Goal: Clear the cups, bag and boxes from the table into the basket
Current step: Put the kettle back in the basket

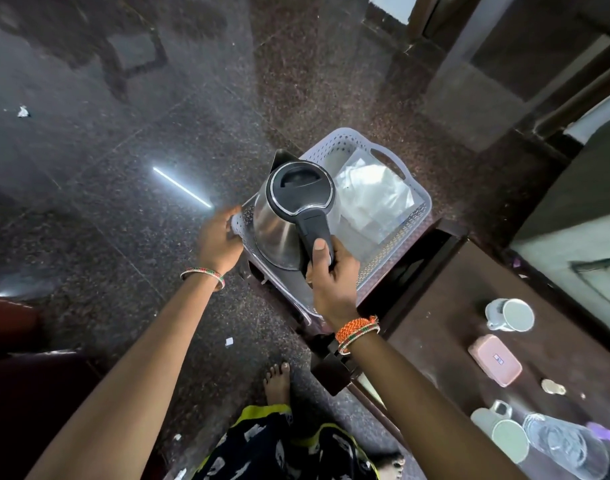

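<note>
Right hand (331, 271) fingers wrapped on kettle (289, 209) handle, over basket (414, 216); left hand (218, 237) gripping basket rim. Bag (369, 195) inside. I judge cups (509, 315) on tabletop (435, 323) far edge rigid, breakable: take by handle.

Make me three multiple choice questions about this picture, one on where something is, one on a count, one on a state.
1. Where is the clear plastic bag?
A. In the basket
B. On the floor
C. On the table

2. How many white cups are on the table?
A. One
B. Two
C. Four

3. What is the right hand doing?
A. Hanging free
B. Gripping the kettle by its handle
C. Holding the pink box

Answers:
1. A, the bag lies inside the white basket.
2. B, one cup sits far, another near.
3. B, fingers wrap the black handle while the left hand touches the basket's edge.
</note>
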Available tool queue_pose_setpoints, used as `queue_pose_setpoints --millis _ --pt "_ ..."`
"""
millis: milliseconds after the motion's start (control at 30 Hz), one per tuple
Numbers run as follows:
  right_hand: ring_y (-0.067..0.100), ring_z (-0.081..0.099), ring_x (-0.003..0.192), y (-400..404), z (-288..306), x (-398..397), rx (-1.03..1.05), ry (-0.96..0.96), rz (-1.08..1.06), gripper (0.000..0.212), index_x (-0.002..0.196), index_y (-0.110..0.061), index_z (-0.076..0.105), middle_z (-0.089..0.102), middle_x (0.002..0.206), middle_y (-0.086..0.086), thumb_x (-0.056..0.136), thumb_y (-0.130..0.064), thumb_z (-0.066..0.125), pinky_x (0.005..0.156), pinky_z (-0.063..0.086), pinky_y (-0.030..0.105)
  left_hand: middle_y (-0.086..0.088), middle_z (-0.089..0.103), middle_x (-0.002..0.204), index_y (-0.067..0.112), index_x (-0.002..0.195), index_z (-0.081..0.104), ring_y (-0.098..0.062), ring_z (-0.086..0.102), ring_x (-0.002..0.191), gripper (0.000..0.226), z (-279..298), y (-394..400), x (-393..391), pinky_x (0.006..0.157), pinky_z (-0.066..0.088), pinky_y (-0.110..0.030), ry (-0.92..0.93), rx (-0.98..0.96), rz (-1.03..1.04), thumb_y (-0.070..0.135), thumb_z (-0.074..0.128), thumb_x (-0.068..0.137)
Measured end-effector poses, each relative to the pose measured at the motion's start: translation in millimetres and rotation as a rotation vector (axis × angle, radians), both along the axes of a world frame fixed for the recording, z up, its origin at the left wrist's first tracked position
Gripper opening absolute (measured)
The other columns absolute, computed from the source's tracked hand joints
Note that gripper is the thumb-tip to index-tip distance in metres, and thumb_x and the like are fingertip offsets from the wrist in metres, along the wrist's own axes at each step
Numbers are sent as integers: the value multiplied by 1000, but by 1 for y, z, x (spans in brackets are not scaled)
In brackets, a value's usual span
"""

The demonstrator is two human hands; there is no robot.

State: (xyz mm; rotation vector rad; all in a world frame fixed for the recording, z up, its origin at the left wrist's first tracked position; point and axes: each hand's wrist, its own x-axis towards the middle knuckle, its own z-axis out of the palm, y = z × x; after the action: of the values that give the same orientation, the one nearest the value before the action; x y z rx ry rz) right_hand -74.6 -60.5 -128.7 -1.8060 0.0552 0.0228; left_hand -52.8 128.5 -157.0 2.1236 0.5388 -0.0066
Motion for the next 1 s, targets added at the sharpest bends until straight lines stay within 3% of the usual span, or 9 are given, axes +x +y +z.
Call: queue_pose_setpoints --millis 100,200,400,467,533,633,700,867,1000 --pt "37 45 43 -13 3 -2 -81 -27 7 40 67 -28 45 49 52 22 92 -59 39 38 36 47 6 61 90 23 103 63 5 60 73 45 -2 -11 -6 72 51 -15 -11 -58 40 -10 52 75" --pt "38 49 46 -17 10 -4 -130 -40 41 36 69 -25 46 54 54 23 93 -51 37 44 41 49 0 63 96 17 111 61 -15 62 83 44 -5 -20 -8 77 50 -29 -8 -62 93 -7 51 76" --pt "2 41 49 -35 22 7 -124 -75 -47 30 71 -26 49 45 56 -11 92 -41 36 46 34 26 -9 63 120 7 118 58 -10 59 101 37 11 -10 5 89 47 -22 0 9 108 -3 52 83" --pt "0 52 63 -55 23 31 -162 -78 -190 24 82 -18 57 56 69 -7 90 -35 44 56 42 18 -6 64 116 6 115 59 1 61 94 29 34 -10 23 77 43 -3 -152 -4 157 3 51 87" --pt "16 57 92 -78 18 62 -431 -38 -224 18 99 -11 59 62 96 5 87 -24 53 79 49 31 -7 65 112 6 110 61 -5 61 90 24 64 -18 46 74 44 -4 -323 -82 145 5 48 90" --pt "32 46 119 -101 1 102 -877 26 -39 40 123 -3 52 52 126 15 86 -16 58 101 40 43 -3 66 105 15 107 60 -9 61 88 22 111 -43 84 79 50 -27 -456 -238 -62 8 46 93" --pt "34 41 126 -106 -11 122 -1058 35 80 49 131 -2 45 48 133 17 87 -20 59 107 32 43 0 66 104 16 108 60 -4 62 90 23 132 -62 107 81 50 -27 -430 -265 -228 8 45 93" --pt "36 49 119 -102 -30 154 -1137 151 -36 46 127 -3 41 50 126 17 87 -20 59 99 39 45 3 65 115 20 118 59 -8 60 104 26 135 -92 151 88 49 -26 -107 -77 -681 19 49 93" --pt "35 52 117 -108 -42 160 -1171 267 -61 42 125 -5 43 56 124 17 89 -22 58 99 37 46 -1 67 113 20 112 61 -16 60 109 24 116 -99 171 96 44 -29 37 59 -818 15 51 91"
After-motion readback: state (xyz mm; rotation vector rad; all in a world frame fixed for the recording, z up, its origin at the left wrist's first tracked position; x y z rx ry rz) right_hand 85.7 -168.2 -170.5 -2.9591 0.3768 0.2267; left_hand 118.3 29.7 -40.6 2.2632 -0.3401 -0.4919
